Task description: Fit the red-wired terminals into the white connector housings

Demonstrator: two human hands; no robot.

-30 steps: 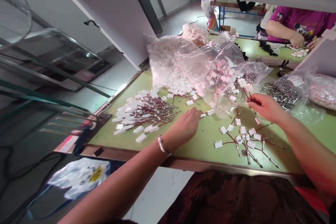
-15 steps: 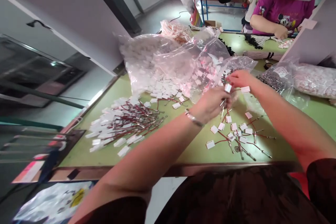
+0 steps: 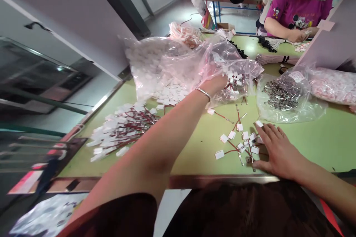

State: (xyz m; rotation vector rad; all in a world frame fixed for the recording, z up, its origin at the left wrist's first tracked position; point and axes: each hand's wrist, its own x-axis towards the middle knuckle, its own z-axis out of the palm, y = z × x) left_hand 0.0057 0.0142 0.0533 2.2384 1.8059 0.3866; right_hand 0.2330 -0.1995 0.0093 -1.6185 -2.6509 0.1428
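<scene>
My left hand (image 3: 217, 83) reaches into a clear plastic bag (image 3: 244, 67) holding white connectors on red wires; its fingers are mostly hidden by the bag and connectors. Near the table's front edge, my right hand (image 3: 279, 152) lies with fingers spread beside a loose group of white connectors with red wires (image 3: 245, 136), its fingertips touching some of them. One connector with a wire (image 3: 211, 111) lies just below the bag. A large pile of white pieces with dark red wires (image 3: 125, 129) is left of my left forearm.
Behind are a big bag of white pieces (image 3: 150, 53) and pinkish bundles (image 3: 185, 34). To the right lie a bag of metal terminals (image 3: 283, 94) and a full bag (image 3: 336, 85). A person in a purple shirt (image 3: 299, 13) works across the table.
My hands have parted. The left moved up and left into the bag; the right came down toward the front edge and spread over the connectors. The clear bag has shifted and the terminals bag is uncovered.
</scene>
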